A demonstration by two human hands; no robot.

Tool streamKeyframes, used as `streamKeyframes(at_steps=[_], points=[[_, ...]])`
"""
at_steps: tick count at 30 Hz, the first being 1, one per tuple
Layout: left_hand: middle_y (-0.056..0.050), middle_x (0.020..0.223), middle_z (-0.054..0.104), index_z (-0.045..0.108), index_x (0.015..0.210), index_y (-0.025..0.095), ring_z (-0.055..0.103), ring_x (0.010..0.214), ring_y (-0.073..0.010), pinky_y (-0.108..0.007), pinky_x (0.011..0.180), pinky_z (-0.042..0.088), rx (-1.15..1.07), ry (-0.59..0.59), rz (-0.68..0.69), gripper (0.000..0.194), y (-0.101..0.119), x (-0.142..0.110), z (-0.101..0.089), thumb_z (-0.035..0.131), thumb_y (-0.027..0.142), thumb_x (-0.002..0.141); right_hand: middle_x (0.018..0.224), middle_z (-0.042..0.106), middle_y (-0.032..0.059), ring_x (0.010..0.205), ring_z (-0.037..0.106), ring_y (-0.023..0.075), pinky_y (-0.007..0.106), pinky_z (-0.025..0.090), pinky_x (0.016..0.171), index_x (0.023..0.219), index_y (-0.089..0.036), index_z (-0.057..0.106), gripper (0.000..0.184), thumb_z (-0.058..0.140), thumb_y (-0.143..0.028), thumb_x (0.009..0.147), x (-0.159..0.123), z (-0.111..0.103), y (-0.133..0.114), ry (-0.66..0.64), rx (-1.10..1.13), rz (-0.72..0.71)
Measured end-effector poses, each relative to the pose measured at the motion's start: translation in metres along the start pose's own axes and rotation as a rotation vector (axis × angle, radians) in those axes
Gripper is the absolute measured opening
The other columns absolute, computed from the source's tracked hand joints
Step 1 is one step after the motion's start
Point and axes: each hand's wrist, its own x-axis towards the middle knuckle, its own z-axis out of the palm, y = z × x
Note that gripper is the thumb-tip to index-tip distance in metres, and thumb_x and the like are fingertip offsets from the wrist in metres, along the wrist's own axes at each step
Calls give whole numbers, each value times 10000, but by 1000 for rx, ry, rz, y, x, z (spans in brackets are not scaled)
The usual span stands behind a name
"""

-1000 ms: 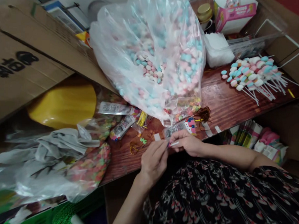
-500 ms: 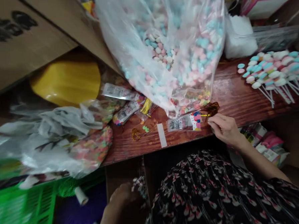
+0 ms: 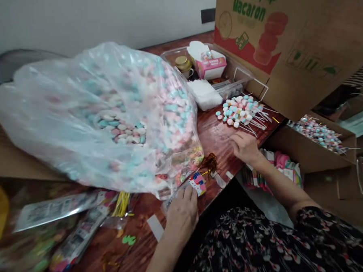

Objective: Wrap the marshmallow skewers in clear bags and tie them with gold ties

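Note:
My left hand (image 3: 182, 215) lies palm down on the end of a clear candy packet (image 3: 184, 192), which has a cartoon-printed card (image 3: 197, 183) inside. My right hand (image 3: 245, 147) rests on the wooden table (image 3: 213, 130), fingers extended and empty, just below a pile of pastel candies on white sticks (image 3: 241, 112). A tangle of gold twist ties (image 3: 210, 163) lies between my hands. A large clear plastic bag of pink and blue candies (image 3: 116, 123) slumps across the table and hides much of its left side.
Above the table hangs a cardboard carton printed "Macaron" (image 3: 270, 38). Behind the sticks, a clear tray (image 3: 177, 55) holds a jar and pink box. Printed candy packets (image 3: 60, 209) lie at lower left. An open carton of candy sticks (image 3: 317, 139) sits at right.
The view has swung upward and to the right. My left hand has risen from below the table onto the packet. My right hand has moved from the gold ties toward the candy sticks.

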Motion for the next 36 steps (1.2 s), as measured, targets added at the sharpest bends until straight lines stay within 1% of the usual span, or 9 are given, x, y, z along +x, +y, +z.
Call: streamKeyframes(at_steps=[5,10,14,16,20,23,27,31,36], points=[[-131,1083,665,646,1121,119,612,973,-256,-359,878,522,88,84,-49,342,-6,-9,14,519,64,808,1070,636,150,967,548,227,308,357,768,1004,-114,654,254,427,-188,920,22,-3,52,-216,-325,291],[-110,1008,685,669,1024,149,624,943,-239,-348,859,524,24,235,-80,283,-11,-13,23,537,46,796,1107,609,185,995,526,247,321,347,743,1069,-82,644,291,412,-126,897,32,14,68,-241,-380,343],[-76,922,691,666,958,188,630,877,-222,-345,825,524,-75,412,-116,216,-15,-11,26,557,65,817,1063,616,183,986,519,248,323,334,730,986,-98,680,276,420,-131,896,35,17,68,-270,-399,337],[-67,893,687,668,946,196,626,855,-224,-346,807,522,-84,408,-129,204,-14,-12,26,562,74,823,1070,622,177,1013,509,255,323,326,735,995,-107,678,274,423,-159,908,34,13,66,-267,-407,325],[-78,952,686,681,1013,203,625,884,-234,-352,795,516,-34,282,-157,239,-7,-16,25,552,93,845,1040,651,143,923,541,233,317,301,697,1103,-138,651,330,368,-209,950,43,-8,57,-256,-424,269],[-94,1025,684,680,1064,192,624,950,-248,-362,837,516,-43,279,-176,246,-2,-20,25,548,124,867,981,671,133,858,570,229,319,297,680,1091,-148,667,348,355,-201,947,70,-27,52,-287,-466,153],[-102,1036,685,684,1050,177,624,955,-249,-352,824,520,-60,285,-196,246,-2,-22,28,542,111,859,1058,676,176,940,609,268,337,345,738,1091,-115,680,330,415,-215,922,122,-45,50,-376,-535,-36],[-83,1006,689,691,973,187,630,930,-230,-321,788,515,-50,279,-240,206,-2,-22,28,550,103,849,1023,702,175,938,640,279,355,388,774,1042,-122,714,311,451,-209,901,163,-48,45,-548,-600,-115],[-65,937,686,687,903,179,620,869,-211,-299,756,500,-67,318,-250,156,-2,-23,29,556,112,854,993,717,187,935,657,309,377,411,770,1003,-119,732,320,445,-209,894,181,-48,40,-637,-685,-193]])
